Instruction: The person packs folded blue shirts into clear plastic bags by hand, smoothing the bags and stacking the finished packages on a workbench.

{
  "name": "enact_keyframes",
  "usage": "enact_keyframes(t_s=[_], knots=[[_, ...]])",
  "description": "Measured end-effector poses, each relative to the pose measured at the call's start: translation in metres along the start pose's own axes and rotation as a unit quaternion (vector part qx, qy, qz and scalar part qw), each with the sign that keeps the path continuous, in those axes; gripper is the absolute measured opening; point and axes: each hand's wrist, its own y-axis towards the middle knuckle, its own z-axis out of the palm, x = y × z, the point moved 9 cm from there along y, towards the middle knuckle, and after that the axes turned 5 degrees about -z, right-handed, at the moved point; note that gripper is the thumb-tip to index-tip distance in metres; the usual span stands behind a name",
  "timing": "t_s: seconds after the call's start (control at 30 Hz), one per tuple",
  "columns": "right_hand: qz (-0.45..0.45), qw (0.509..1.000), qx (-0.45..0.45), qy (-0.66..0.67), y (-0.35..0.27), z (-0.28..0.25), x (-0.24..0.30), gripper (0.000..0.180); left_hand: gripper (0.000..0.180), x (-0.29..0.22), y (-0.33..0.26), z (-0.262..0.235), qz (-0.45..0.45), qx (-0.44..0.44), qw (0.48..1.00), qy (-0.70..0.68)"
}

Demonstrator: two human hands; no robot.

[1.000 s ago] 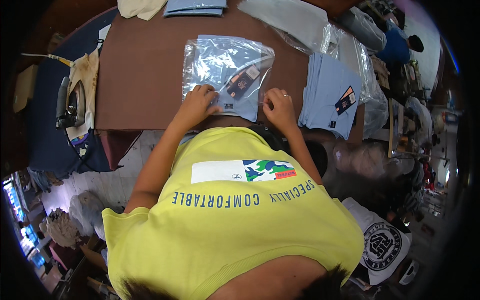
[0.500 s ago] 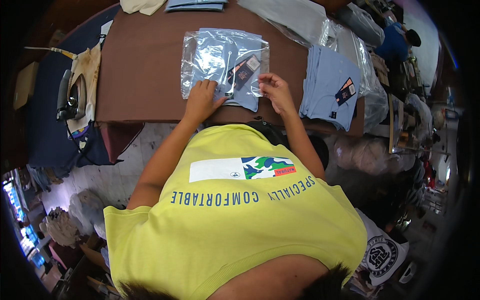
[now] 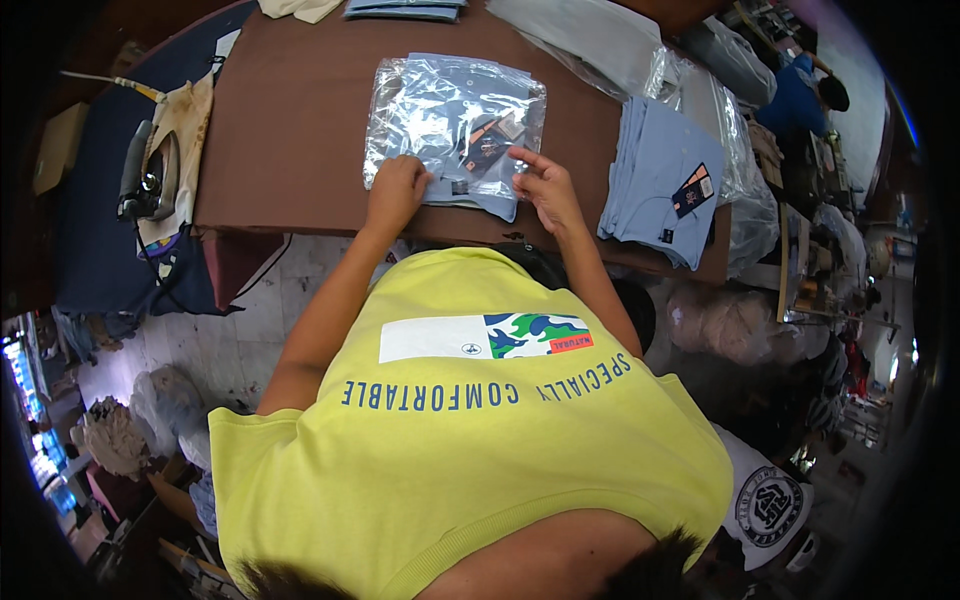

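A folded light blue shirt [image 3: 450, 100] lies on the brown table, mostly inside a clear plastic bag [image 3: 385, 130]. Its collar end, nearest me, shows past the bag's mouth. A dark hang tag [image 3: 484, 152] with an orange edge shows through the plastic. My left hand [image 3: 397, 192] is closed on the bag's near left edge, thumb against curled fingers. At the near right edge, my right hand [image 3: 549, 192] pinches the plastic between thumb and a bent finger, its index finger stretched out above.
A stack of folded blue shirts [image 3: 660, 175] with a tag on top sits at the right. Clear plastic bags [image 3: 600, 45] lie behind it. An iron [image 3: 155, 180] rests on a stained cloth at the left. More blue folded pieces [image 3: 405, 8] lie at the far edge.
The bag has crumpled and come nearer along the shirt, covering more of the collar end. My left fingers have curled in; my right index finger has lifted and straightened.
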Motion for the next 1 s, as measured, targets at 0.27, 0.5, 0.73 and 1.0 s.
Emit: enact_keyframes(t_s=[0.27, 0.5, 0.73, 1.0], knots=[[0.036, 0.999, -0.004, 0.017, -0.008, -0.011, -0.008, 0.045, 0.017, 0.075, -0.005, -0.012, -0.257, -0.04, 0.908, -0.328], [0.079, 0.996, 0.043, -0.022, -0.018, -0.047, -0.008, 0.044, 0.013, 0.152, -0.026, -0.048, -0.361, -0.032, 0.844, -0.395], [0.123, 0.984, 0.095, -0.09, -0.026, -0.047, -0.011, 0.039, 0.035, 0.171, -0.056, -0.07, -0.395, 0.059, 0.73, -0.555], [0.095, 0.974, 0.128, -0.162, -0.024, -0.022, 0.008, 0.05, 0.04, 0.115, -0.001, -0.129, -0.24, -0.135, 0.932, -0.234]])
